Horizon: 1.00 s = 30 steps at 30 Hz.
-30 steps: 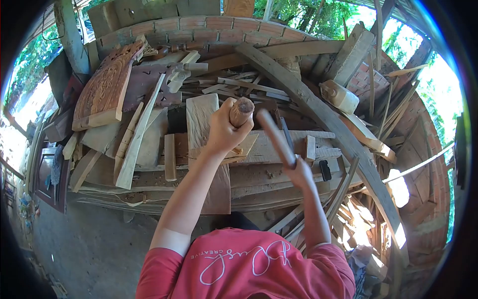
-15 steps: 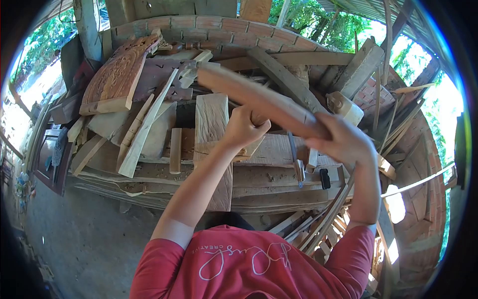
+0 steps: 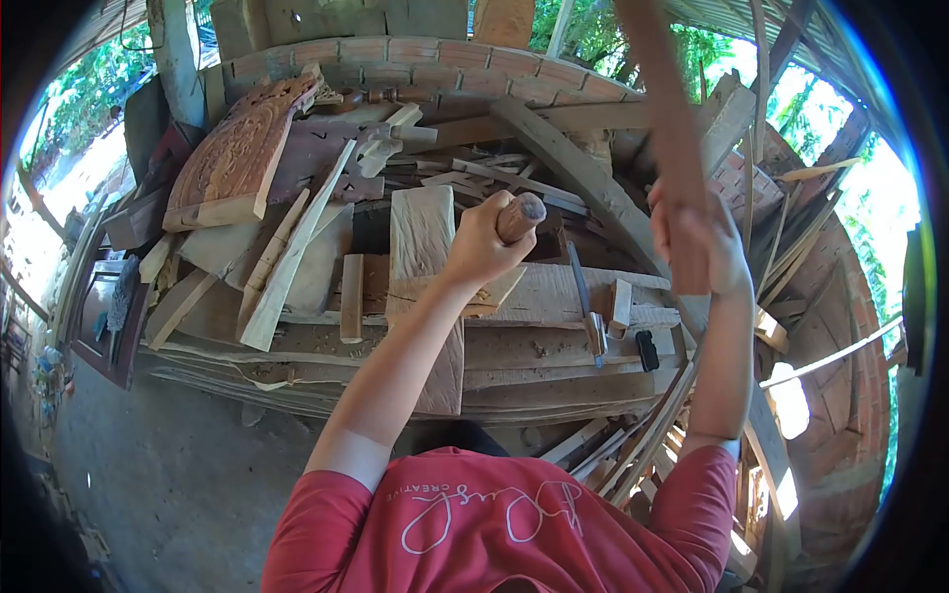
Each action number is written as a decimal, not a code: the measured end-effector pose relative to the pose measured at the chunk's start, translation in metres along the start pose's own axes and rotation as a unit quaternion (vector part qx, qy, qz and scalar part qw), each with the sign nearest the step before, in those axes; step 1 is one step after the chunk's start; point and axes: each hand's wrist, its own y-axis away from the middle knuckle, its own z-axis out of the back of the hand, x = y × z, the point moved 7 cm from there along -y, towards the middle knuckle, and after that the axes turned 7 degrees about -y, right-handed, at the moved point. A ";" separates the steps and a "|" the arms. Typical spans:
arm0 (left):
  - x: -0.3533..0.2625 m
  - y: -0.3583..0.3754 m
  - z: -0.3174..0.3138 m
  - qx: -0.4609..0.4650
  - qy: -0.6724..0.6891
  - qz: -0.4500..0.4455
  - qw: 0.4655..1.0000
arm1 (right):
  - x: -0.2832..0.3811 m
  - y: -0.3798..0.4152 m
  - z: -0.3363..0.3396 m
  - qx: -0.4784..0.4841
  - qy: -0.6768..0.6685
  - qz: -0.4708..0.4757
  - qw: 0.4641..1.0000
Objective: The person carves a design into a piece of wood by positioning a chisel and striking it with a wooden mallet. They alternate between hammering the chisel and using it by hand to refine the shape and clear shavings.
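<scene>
My left hand [image 3: 486, 242] is closed round the round wooden handle of a chisel [image 3: 522, 215], whose worn butt end points up at me. Its blade is hidden below the fist, over a light wood piece [image 3: 506, 289]. On the right, my right hand [image 3: 704, 237] grips the lower part of a long wooden club [image 3: 680, 128]. The club stands nearly upright, smeared by motion, and its top leaves the view. It is apart from the chisel. A pale upright board [image 3: 423, 232] lies just left of my left hand.
A carved wooden panel [image 3: 242, 148] leans at the back left. Long pale offcuts [image 3: 297, 252] lie before it. A metal bar tool [image 3: 594, 331] and a small black object [image 3: 647, 351] rest on the bench planks. A grey beam [image 3: 583, 168] slants behind, before a brick wall [image 3: 415, 74].
The club has swung up and to the right, away from the chisel butt, from a slanting to a nearly upright position. My left hand has stayed almost in place.
</scene>
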 end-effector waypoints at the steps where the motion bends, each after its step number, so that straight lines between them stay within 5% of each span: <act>1: 0.000 0.000 0.000 0.001 0.001 -0.001 1.000 | 0.006 -0.002 -0.004 0.006 -0.059 0.043 0.997; 5: 0.000 0.000 -0.003 -0.011 0.023 -0.021 0.999 | -0.061 0.011 0.010 -0.097 0.193 -0.091 0.972; 8: -0.003 0.003 -0.001 -0.001 0.020 -0.023 1.000 | -0.019 0.008 -0.012 0.048 0.397 -0.071 0.914; 10: 0.000 0.002 -0.001 0.023 0.004 -0.015 1.000 | -0.013 0.011 -0.012 0.000 0.280 -0.049 0.959; 12: 0.006 -0.002 0.001 0.010 0.014 -0.007 1.000 | -0.015 0.011 -0.011 0.014 -0.157 0.040 0.987; 14: 0.007 -0.001 0.001 -0.003 0.015 -0.002 1.000 | -0.027 0.011 -0.022 0.056 -0.169 0.018 0.984; 15: 0.006 0.000 0.000 -0.010 0.015 0.001 1.000 | -0.031 0.011 -0.036 0.062 0.113 -0.020 0.992; 16: 0.007 0.002 -0.001 -0.012 0.010 0.004 1.000 | -0.033 0.011 -0.042 0.063 0.384 -0.053 0.920; 17: 0.008 0.004 -0.003 -0.014 0.017 -0.009 1.000 | -0.035 0.011 -0.035 0.062 0.357 -0.123 0.924; 18: 0.003 0.003 -0.001 -0.018 0.023 -0.025 0.999 | -0.028 0.011 -0.029 0.046 0.330 -0.093 0.938; 20: 0.002 0.001 0.003 -0.024 0.030 -0.017 0.999 | -0.011 0.016 -0.034 -0.004 0.044 -0.029 0.999; 23: 0.004 -0.003 0.002 -0.015 0.029 0.007 0.999 | -0.029 0.012 -0.028 -0.017 -0.156 0.034 0.987; 24: 0.002 -0.003 0.001 -0.017 0.035 0.009 0.999 | -0.040 0.010 -0.030 -0.066 0.061 -0.067 0.994; 26: 0.000 -0.001 -0.001 -0.019 0.043 0.010 0.999 | -0.033 0.006 -0.063 -0.010 0.349 -0.018 0.937; 30: 0.011 -0.003 -0.007 0.003 0.037 0.004 0.999 | -0.027 0.006 -0.044 0.021 0.314 -0.067 0.947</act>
